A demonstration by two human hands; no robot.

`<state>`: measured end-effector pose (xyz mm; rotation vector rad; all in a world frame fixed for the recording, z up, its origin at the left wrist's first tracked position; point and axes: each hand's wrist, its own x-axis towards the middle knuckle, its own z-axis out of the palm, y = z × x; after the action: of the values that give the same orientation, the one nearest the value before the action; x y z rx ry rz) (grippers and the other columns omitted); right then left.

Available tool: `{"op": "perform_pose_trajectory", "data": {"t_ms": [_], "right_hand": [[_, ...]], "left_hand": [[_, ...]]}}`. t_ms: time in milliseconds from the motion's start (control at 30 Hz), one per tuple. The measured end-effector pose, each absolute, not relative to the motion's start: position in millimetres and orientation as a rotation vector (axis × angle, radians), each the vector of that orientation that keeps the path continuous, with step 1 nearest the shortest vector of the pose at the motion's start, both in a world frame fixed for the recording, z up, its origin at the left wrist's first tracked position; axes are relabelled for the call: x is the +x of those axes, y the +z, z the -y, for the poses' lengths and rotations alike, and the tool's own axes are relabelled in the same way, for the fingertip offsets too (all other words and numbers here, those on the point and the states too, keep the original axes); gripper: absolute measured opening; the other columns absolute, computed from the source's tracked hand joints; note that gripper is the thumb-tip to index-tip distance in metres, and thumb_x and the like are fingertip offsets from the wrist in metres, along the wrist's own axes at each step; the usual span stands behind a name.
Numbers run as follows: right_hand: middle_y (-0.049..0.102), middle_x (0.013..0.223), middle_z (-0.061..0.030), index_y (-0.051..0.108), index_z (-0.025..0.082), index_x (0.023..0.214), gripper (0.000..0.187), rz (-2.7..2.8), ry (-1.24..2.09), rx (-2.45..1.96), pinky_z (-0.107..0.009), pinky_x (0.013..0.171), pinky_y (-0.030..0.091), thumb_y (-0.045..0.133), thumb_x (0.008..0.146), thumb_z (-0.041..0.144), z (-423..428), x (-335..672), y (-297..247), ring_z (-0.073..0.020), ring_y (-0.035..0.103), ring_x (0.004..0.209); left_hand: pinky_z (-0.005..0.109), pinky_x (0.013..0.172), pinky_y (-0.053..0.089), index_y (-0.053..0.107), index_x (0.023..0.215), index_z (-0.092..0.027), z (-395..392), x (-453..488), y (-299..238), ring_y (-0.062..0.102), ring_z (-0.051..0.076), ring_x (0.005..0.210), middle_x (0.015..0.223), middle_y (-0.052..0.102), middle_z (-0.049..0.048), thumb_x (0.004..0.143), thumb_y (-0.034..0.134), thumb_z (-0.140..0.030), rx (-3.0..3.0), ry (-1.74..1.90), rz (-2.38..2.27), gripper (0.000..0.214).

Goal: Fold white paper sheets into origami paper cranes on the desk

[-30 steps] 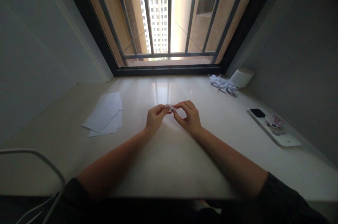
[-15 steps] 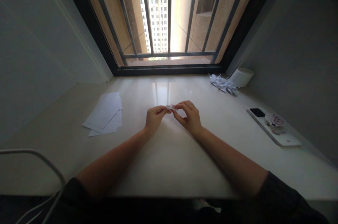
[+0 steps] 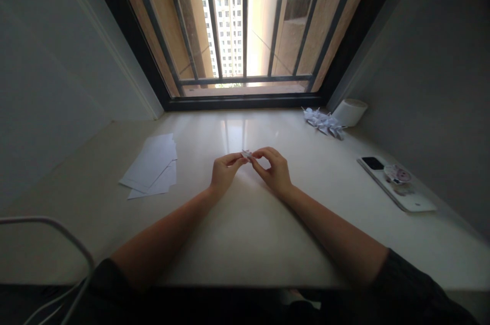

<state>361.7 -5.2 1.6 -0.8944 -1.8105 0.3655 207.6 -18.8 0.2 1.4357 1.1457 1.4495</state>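
Observation:
A small folded piece of white paper (image 3: 246,153) is pinched between the fingertips of both hands, just above the pale tabletop (image 3: 245,223) at its middle. My left hand (image 3: 224,172) grips its left end with thumb and forefinger. My right hand (image 3: 272,171) holds the right end, fingers curled over it. Most of the paper is hidden by the fingers. Both forearms rest on the table.
A loose stack of white paper sheets (image 3: 151,166) lies to the left. A pile of small folded paper figures (image 3: 323,122) sits at the back right beside a white roll (image 3: 350,111). A phone (image 3: 396,183) lies at the right. A barred window (image 3: 245,29) is ahead.
The fingers have shifted slightly on the small paper; both hands stay in the same spot.

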Motion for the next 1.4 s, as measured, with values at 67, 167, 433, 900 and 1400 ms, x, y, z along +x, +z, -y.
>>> {"op": "perform_pose_trajectory", "data": {"t_ms": [67, 167, 433, 900, 1400], "right_hand": [[0.065, 0.082, -0.0033, 0.061, 0.022, 0.083, 0.007, 1.767, 0.434, -0.935, -0.035, 0.077, 0.047, 0.058, 0.08, 0.027, 4.9, 360.9, -0.2, -0.0181, 0.06, 0.078], [0.066, 0.079, -0.0021, 0.06, 0.021, 0.083, 0.01, 1.681, 0.617, -0.947, -0.035, 0.078, 0.048, 0.061, 0.076, 0.029, 2.7, 359.6, -4.3, -0.0177, 0.062, 0.077], [0.067, 0.068, 0.0008, 0.06, 0.02, 0.08, 0.024, 1.345, 1.241, -0.797, -0.032, 0.073, 0.05, 0.069, 0.068, 0.039, -6.2, 355.4, -8.6, -0.0159, 0.063, 0.068], [0.068, 0.092, -0.0025, 0.059, 0.023, 0.092, 0.033, 1.394, 1.135, -0.75, -0.034, 0.078, 0.052, 0.073, 0.066, 0.039, -7.2, 356.9, -8.6, -0.017, 0.065, 0.083], [0.073, 0.082, -0.004, 0.07, 0.021, 0.075, 0.022, 1.366, 1.166, -0.879, -0.037, 0.078, 0.053, 0.076, 0.061, 0.038, -6.7, 358.9, -10.4, -0.0211, 0.068, 0.077]], "left_hand": [[0.032, 0.08, 0.05, 0.073, 0.088, -0.021, 19.1, 207.4, -0.8, 0.063, 0.018, 0.088, 0.094, 0.069, 0.0053, 0.071, 0.068, -0.034, 1.525, 1.436, -1.21, 0.022], [0.026, 0.069, 0.05, 0.071, 0.096, -0.025, 18.9, 206.5, -3.1, 0.058, 0.016, 0.088, 0.095, 0.062, 0.0048, 0.07, 0.07, -0.035, 1.685, 1.464, -1.293, 0.027], [0.027, 0.073, 0.05, 0.06, 0.115, -0.029, 20.5, 205.7, 0.6, 0.058, 0.016, 0.093, 0.102, 0.06, 0.0051, 0.074, 0.067, -0.032, 1.759, 1.515, -1.294, 0.042], [0.025, 0.067, 0.048, 0.073, 0.084, -0.026, 20.8, 204.3, 2.3, 0.06, 0.014, 0.08, 0.084, 0.067, 0.0024, 0.074, 0.067, -0.033, 1.729, 1.628, -1.311, 0.014], [0.031, 0.079, 0.048, 0.072, 0.083, -0.021, 19.9, 203.3, -1.1, 0.063, 0.018, 0.083, 0.087, 0.07, 0.0045, 0.074, 0.065, -0.037, 1.637, 1.541, -1.314, 0.019]]}}
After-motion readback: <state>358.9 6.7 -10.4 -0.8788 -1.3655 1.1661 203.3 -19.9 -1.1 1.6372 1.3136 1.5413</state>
